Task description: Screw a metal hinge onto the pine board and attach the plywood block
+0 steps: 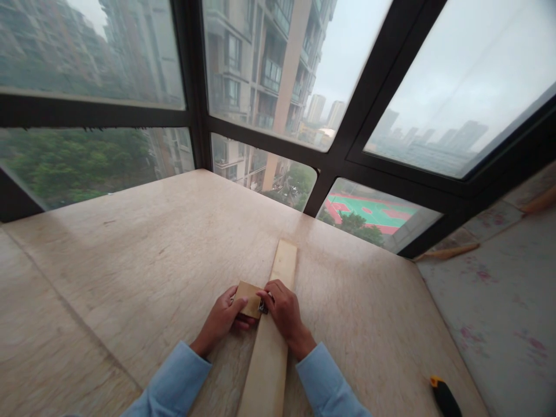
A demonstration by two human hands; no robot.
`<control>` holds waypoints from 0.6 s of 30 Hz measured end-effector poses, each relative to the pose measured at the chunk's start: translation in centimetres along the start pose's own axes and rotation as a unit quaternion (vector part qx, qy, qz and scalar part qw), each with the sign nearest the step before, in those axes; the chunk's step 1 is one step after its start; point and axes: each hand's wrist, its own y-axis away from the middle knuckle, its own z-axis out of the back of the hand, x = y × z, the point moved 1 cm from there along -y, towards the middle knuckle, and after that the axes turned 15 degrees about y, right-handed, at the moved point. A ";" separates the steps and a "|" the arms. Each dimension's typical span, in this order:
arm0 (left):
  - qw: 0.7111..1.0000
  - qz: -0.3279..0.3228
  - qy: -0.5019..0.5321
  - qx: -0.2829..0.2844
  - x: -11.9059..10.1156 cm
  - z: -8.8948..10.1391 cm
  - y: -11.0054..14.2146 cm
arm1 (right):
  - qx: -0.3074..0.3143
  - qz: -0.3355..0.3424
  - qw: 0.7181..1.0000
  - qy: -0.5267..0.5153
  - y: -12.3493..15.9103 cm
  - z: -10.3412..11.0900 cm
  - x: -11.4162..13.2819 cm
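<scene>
My left hand [222,317] grips a small square wooden block [250,294], thumb on its top face and fingers beneath. At the block's right edge, my right hand [284,307] pinches a small shiny metal fitting [263,307] between thumb and fingers. Its exact kind is too small and too covered to make out. Both hands are over a long pale wooden board [266,362], which lies flat and runs away from me. The block is at the board's left side, and my right hand partly covers the board's middle.
The board rests on a wide beige stone-look surface [143,249] with a seam at left. A black and yellow tool handle [445,397] lies at the lower right, cut off by the frame. Dark-framed windows [269,139] close off the far side, and a flowered wall [504,313] stands at right.
</scene>
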 end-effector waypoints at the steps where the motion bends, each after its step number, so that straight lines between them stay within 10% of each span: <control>1: 1.000 -0.001 -0.001 -0.001 0.0 0.0 0.0 | 0.001 0.001 1.000 -0.005 0.0 0.0 0.0; 18: 1.000 0.006 0.002 -0.029 0.1 0.2 -0.2 | -0.003 -0.031 0.997 -0.072 0.5 0.1 -0.3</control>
